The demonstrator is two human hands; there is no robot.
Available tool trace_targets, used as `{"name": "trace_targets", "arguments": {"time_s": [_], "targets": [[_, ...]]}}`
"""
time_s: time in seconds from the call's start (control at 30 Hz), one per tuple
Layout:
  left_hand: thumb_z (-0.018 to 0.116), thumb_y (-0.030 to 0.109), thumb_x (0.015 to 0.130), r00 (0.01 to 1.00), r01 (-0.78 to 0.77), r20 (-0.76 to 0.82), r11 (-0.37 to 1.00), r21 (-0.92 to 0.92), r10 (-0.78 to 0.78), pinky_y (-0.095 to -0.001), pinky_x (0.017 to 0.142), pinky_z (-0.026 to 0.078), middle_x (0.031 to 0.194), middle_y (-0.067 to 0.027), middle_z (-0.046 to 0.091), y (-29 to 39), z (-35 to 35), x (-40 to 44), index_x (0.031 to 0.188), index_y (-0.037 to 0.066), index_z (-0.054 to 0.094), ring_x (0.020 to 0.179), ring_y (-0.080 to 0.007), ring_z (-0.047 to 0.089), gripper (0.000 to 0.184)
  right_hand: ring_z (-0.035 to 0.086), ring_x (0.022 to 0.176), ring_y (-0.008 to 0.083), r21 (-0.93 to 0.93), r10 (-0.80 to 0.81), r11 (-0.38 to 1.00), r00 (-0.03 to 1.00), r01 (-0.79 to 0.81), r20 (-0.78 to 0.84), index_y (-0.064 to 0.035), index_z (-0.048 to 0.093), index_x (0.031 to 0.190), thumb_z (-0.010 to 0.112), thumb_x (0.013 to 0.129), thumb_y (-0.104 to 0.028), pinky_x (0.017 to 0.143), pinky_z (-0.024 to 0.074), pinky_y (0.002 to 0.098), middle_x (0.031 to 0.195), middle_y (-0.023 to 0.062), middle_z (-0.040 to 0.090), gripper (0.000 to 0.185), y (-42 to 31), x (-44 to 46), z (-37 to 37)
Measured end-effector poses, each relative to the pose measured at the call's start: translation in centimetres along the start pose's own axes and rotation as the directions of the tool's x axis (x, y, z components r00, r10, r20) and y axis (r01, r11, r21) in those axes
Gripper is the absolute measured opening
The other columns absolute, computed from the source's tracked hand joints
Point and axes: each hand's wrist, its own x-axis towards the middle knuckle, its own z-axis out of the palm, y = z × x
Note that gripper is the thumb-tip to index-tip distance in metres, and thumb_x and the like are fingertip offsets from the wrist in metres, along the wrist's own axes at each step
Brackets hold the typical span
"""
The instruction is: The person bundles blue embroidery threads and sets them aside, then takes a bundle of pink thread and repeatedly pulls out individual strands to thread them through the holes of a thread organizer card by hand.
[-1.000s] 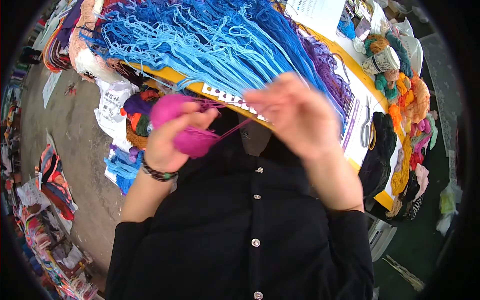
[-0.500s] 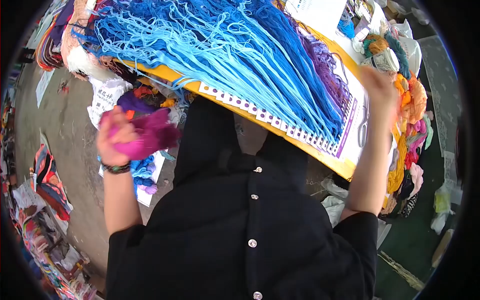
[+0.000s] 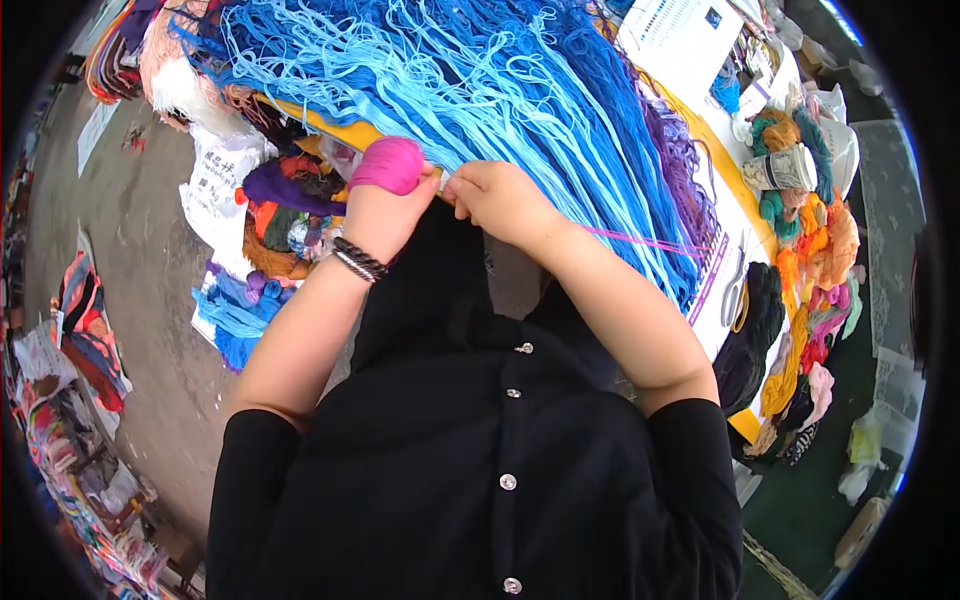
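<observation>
Both hands were raised near each other just above the center of the frame. The left hand (image 3: 392,212) was closed around the lower part of a pink yarn bundle (image 3: 390,165), which projected above the palm; its thumb and forefinger were pressed together toward the right hand. The right hand (image 3: 500,203) was closed in a pinch, with the fingers curled and the fingertips just beside those of the left hand. Whether thread lay between the right fingertips could not be determined. A dark bracelet (image 3: 358,260) encircled the left wrist.

Pink strands (image 3: 645,241) extended from behind the right forearm, across the blue yarn (image 3: 420,85), to the right edge of that mass. The blue yarn fanned over the table (image 3: 335,124), its yellow edge running diagonally beneath the hands. Purple yarn (image 3: 683,185) bordered the blue on the right.

A printed sheet (image 3: 675,45) was positioned at the upper right of the frame. Scissors (image 3: 737,285) lay at right of center, beside a black skein (image 3: 752,335). A labeled roll (image 3: 785,169) rested above the orange yarn (image 3: 828,240). At the upper left, handwritten paper (image 3: 218,178) hung beside a dark purple skein (image 3: 285,190).
</observation>
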Motion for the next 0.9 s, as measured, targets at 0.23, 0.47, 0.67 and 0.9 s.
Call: {"name": "trace_targets", "arguments": {"time_s": [0.23, 0.47, 0.67, 0.9], "targets": [[0.073, 0.003, 0.066, 0.99, -0.108, -0.068, 0.967, 0.233, 0.127, -0.0345, 0.066, 0.047, 0.079, -0.0087, 0.061, 1.7, 0.5, 0.2, 0.082, 0.002, 0.059, 0.074, -0.0257, 0.061, 0.021, 0.054, 0.06, 0.0107, 0.1, 0.065, 0.993, 0.996, -0.07, 0.054, -0.0017, 0.064, 0.087, 0.049, 0.09, -0.017, 0.059, 0.045, 0.0243, 0.068, 0.0023, 0.061, 0.021, -0.8, -0.4, -0.9], [0.07, 0.002, 0.069, 0.996, -0.063, -0.057, 0.988, 0.14, 0.072, -0.0333, 0.064, 0.048, 0.074, -0.0075, 0.059, 1.5, 0.6, 0.2, 0.08, 0.002, 0.057, 0.07, -0.0222, 0.061, 0.017, 0.055, 0.058, 0.0106, 0.021, 0.096, 0.995, 0.994, -0.097, 0.053, -0.0026, 0.063, 0.081, 0.049, 0.089, -0.017, 0.058, 0.044, 0.0253, 0.066, 0.0021, 0.061, 0.021, -1.2, -0.4, -1.1], [0.062, 0.002, 0.08, 0.891, 0.452, 0.232, 0.794, -0.406, -0.389, -0.0252, 0.06, 0.049, 0.081, -0.0023, 0.06, 1.8, 0.2, 0.0, 0.092, 0.006, 0.055, 0.07, -0.0123, 0.062, 0.014, 0.056, 0.058, 0.0116, -0.035, 0.057, 0.998, 0.997, -0.055, 0.049, -0.0029, 0.062, 0.078, 0.049, 0.087, -0.017, 0.057, 0.0434, 0.0266, 0.064, 0.0027, 0.061, 0.021, -0.9, -0.2, -1.3], [0.06, 0.005, 0.084, 0.819, 0.559, 0.308, 0.553, -0.618, -0.484, -0.0247, 0.062, 0.049, 0.09, -0.0042, 0.061, 1.9, 0.0, 0.0, 0.101, 0.005, 0.053, 0.078, -0.0141, 0.065, 0.018, 0.054, 0.055, 0.0117, 0.031, 0.093, 0.995, 0.993, -0.095, 0.07, -0.0024, 0.063, 0.077, 0.05, 0.086, -0.018, 0.056, 0.043, 0.0271, 0.062, 0.0035, 0.061, 0.022, -0.7, 0.2, -1.1]]}}
